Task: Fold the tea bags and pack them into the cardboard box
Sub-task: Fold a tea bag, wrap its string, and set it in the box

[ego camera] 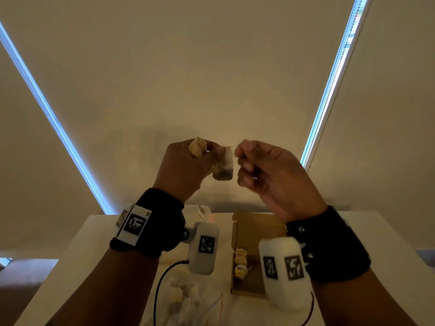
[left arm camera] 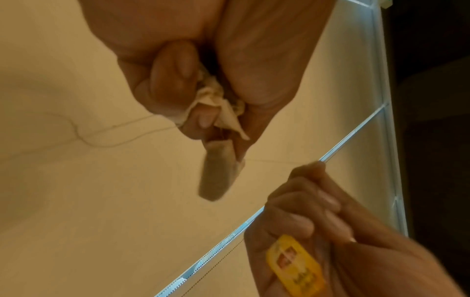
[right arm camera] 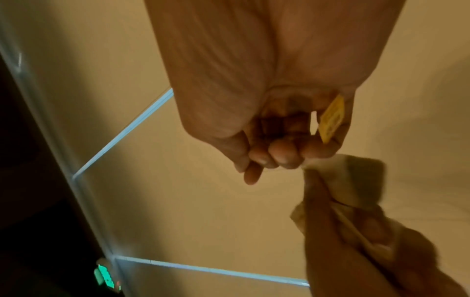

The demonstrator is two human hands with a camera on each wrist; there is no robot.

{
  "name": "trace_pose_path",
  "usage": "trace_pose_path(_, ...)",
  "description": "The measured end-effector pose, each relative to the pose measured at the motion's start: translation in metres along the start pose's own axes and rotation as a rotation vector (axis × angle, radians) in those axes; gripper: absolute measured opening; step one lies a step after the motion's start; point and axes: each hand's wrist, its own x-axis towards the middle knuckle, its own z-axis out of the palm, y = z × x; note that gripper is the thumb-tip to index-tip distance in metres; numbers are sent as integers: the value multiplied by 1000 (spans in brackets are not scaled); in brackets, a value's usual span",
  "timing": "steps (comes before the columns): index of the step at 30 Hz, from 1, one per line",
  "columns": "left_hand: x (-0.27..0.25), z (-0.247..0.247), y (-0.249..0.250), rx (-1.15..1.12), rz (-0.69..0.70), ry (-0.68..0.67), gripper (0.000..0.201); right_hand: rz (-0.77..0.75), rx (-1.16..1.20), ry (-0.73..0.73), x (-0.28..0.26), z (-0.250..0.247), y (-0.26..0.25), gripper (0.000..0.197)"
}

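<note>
Both hands are raised above the worktop [ego camera: 98, 234]. The left hand [ego camera: 186, 165] pinches a tea bag [ego camera: 223, 165] by its top while clutching a crumpled one [ego camera: 198, 147] in its curled fingers. The right hand [ego camera: 263, 168], just beside it, is clenched round the yellow tag [left arm camera: 295, 265]. Below, the open cardboard box [ego camera: 249, 229] holds several folded bags; its right part is hidden behind the right wrist camera [ego camera: 284, 274]. A clear plastic bag [ego camera: 188, 300] of loose tea bags lies left of the box.

Two hands are raised, two tea bags [ego camera: 223, 165] in the left, one yellow tag [left arm camera: 295, 263] in the right; below them, one cardboard box [ego camera: 249, 227] and one plastic bag [ego camera: 188, 300].
</note>
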Motion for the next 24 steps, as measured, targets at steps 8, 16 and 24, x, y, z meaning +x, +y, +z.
trace_pose_path(8,10,2,15,-158,8,47,15,100,-116,-55,-14,9,33,30)
trace_pose_path(16,14,2,17,-193,23,37,14,171,30,-61,-10,-12,41,28)
trace_pose_path(24,10,-1,16,-13,134,-51,11,122,83,-16,12,-29,27,28)
